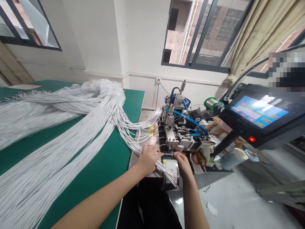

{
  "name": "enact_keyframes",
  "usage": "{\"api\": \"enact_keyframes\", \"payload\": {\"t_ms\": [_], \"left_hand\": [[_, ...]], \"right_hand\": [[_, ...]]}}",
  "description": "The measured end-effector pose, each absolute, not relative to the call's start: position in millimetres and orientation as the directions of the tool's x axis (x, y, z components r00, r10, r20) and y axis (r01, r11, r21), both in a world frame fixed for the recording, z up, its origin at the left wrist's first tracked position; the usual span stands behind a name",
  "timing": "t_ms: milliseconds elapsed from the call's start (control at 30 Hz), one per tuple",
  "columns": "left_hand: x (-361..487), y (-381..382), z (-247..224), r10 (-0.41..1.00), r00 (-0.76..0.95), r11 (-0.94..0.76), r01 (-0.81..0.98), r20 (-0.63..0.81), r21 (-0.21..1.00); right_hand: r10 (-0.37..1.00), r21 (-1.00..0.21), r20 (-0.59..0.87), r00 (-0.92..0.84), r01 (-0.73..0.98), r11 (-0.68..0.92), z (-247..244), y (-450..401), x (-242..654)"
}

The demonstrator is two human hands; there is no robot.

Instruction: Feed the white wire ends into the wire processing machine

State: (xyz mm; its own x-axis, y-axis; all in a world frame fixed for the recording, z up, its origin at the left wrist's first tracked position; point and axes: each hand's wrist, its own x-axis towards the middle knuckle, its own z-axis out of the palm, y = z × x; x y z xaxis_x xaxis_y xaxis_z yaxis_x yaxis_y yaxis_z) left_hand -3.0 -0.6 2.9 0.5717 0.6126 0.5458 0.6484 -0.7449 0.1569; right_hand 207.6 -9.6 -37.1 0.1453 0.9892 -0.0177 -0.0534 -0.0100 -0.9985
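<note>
- One white wire (168,154), thin and nearly straight, spanning the short gap between both hands, at the near end of the machine (172,135).
- Left hand (148,159): fingers closed on the wire's left part, above a loose bundle (166,172) with reddish tips.
- Right hand (183,161): fingers pinching the wire's right end.
- Below the wire, near both hands: round metal-sided reel (175,168), partly covered by the bundle.
- Right of the machine: red-handled scissors (199,158); control panel (260,111), lit screen, glowing red button.
- Behind the machine: green-rimmed spool (211,102); glossy blue tubes (192,120) curving over metal blocks.
- Left: smooth green worktop (95,173), long white strands (64,149) fanned out beneath crinkled clear plastic (105,87).
</note>
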Motion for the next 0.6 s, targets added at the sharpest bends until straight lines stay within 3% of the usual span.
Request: {"api": "enact_keyframes", "payload": {"t_ms": [100,267,467,600], "left_hand": [[-4,-2,6,0.620,0.568,-0.737,0.659,0.541,0.152],[-6,-3,7,0.620,0.574,-0.733,0.666,0.535,0.135],[-5,-1,3,0.632,0.559,-0.721,0.678,0.538,0.142],[-4,-1,1,0.647,0.548,-0.703,0.698,0.530,0.137]], "right_hand": [[0.980,-0.999,0.035,0.196,0.024,0.031,-32,-18,210],[0.943,-0.949,0.186,0.275,0.299,0.100,-8,-45,216],[0.969,-0.831,0.244,-0.032,0.508,0.226,27,-77,217],[0.963,-0.745,0.183,-0.197,0.611,0.267,36,-81,213]]}}
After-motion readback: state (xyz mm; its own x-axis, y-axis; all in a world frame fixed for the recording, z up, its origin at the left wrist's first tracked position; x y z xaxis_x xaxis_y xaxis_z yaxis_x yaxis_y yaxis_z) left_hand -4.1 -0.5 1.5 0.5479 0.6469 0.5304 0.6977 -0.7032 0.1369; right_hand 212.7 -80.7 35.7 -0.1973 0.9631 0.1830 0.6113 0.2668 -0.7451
